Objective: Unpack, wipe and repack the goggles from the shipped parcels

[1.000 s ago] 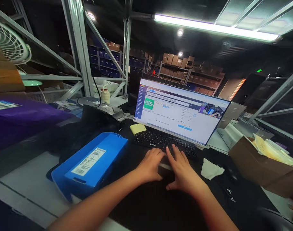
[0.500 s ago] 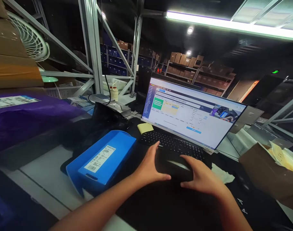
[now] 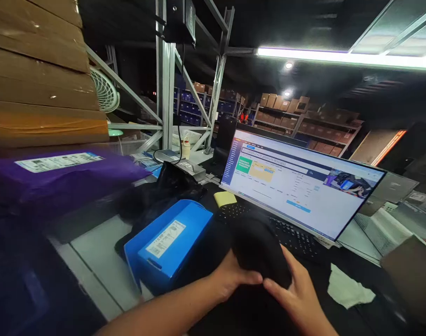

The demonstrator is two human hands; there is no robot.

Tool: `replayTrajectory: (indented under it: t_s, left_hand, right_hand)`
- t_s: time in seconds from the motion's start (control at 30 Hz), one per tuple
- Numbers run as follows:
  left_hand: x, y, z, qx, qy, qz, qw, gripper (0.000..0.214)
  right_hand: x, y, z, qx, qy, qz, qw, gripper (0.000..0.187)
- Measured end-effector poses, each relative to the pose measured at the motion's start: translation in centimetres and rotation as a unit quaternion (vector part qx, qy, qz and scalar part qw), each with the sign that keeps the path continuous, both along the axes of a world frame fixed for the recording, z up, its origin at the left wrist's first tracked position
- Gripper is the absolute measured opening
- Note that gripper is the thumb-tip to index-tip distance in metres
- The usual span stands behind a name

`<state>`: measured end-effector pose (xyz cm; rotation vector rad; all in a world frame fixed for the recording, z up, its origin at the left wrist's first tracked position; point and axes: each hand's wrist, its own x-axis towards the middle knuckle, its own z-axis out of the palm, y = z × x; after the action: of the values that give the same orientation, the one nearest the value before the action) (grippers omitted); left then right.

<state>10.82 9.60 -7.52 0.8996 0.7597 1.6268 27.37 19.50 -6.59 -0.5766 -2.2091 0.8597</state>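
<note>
My left hand and my right hand both grip a rounded black object, lifted a little above the black desk mat in front of the black keyboard. What the black object is cannot be made out. A blue flat box with a white label lies just left of my left hand. Behind the keyboard stands a lit monitor, and a yellow sticky pad lies at the keyboard's left end.
A purple parcel with a label sits at the left under stacked cardboard boxes. A crumpled white paper lies at the right, near a brown box. Metal shelving, a fan and black cloth stand behind.
Both hands left the keyboard, closed on the black object and lifted it toward me. The camera swung left and dipped closer to the desk.
</note>
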Motion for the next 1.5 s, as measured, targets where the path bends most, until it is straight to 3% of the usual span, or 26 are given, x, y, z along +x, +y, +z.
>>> replayTrajectory:
  t_s: [0.1, 0.2, 0.27, 0.4, 0.47, 0.53, 0.6, 0.7, 0.97, 1.07, 1.2, 1.33, 1.5]
  left_hand:
    - [-0.1, 0.0, -0.2, -0.049, -0.084, 0.049, 0.994, 0.074]
    - [-0.4, 0.1, -0.3, -0.074, -0.080, 0.035, 0.993, 0.062]
    - [-0.6, 0.1, -0.3, -0.090, -0.068, 0.004, 0.994, 0.064]
    - [-0.5, -0.3, -1.1, -0.111, -0.068, -0.112, 0.985, 0.078]
    - [-0.1, -0.5, -2.1, -0.120, -0.063, -0.183, 0.974, 0.082]
    - [0.4, -0.6, -3.3, -0.134, -0.068, -0.237, 0.960, 0.085]
    - [0.9, -0.7, -4.3, -0.148, -0.075, -0.273, 0.948, 0.088]
    - [1.2, -0.7, -5.1, -0.160, -0.057, -0.292, 0.941, 0.089]
    - [0.8, -0.3, -4.6, -0.176, -0.011, -0.329, 0.928, 0.077]
    - [0.9, -0.2, -4.6, -0.177, -0.010, -0.333, 0.926, 0.072]
    - [1.0, -0.1, -4.9, -0.187, -0.022, -0.306, 0.933, 0.084]
    - [1.0, 0.1, -4.9, -0.205, -0.048, -0.284, 0.935, 0.093]
    - [0.5, 0.0, -4.6, -0.223, -0.088, -0.243, 0.940, 0.080]
  right_hand:
    - [-1.2, -1.6, 0.7, -0.020, -0.029, -0.009, 0.999, 0.066]
    - [0.1, -0.8, 2.3, -0.012, -0.137, -0.018, 0.990, 0.057]
    - [1.7, 0.3, 3.5, -0.023, -0.161, -0.033, 0.986, 0.052]
    - [3.0, 1.8, 5.2, -0.084, -0.028, -0.054, 0.995, 0.055]
    - [2.5, 2.3, 5.3, -0.143, -0.009, -0.021, 0.989, 0.058]
    - [1.7, 3.0, 4.9, -0.258, -0.047, 0.063, 0.963, 0.061]
    - [1.2, 3.8, 4.1, -0.365, -0.077, 0.132, 0.918, 0.061]
    - [0.8, 4.5, 2.8, -0.419, -0.050, 0.162, 0.892, 0.056]
    - [0.3, 4.6, 2.2, -0.421, 0.055, 0.156, 0.892, 0.040]
    - [0.4, 4.7, 2.5, -0.380, 0.029, 0.131, 0.915, 0.038]
    - [0.6, 4.7, 2.9, -0.293, -0.032, 0.073, 0.953, 0.051]
    - [0.4, 4.8, 2.7, -0.211, -0.008, -0.028, 0.977, 0.049]
    - [-0.1, 5.2, 2.8, -0.292, 0.121, -0.045, 0.948, 0.037]
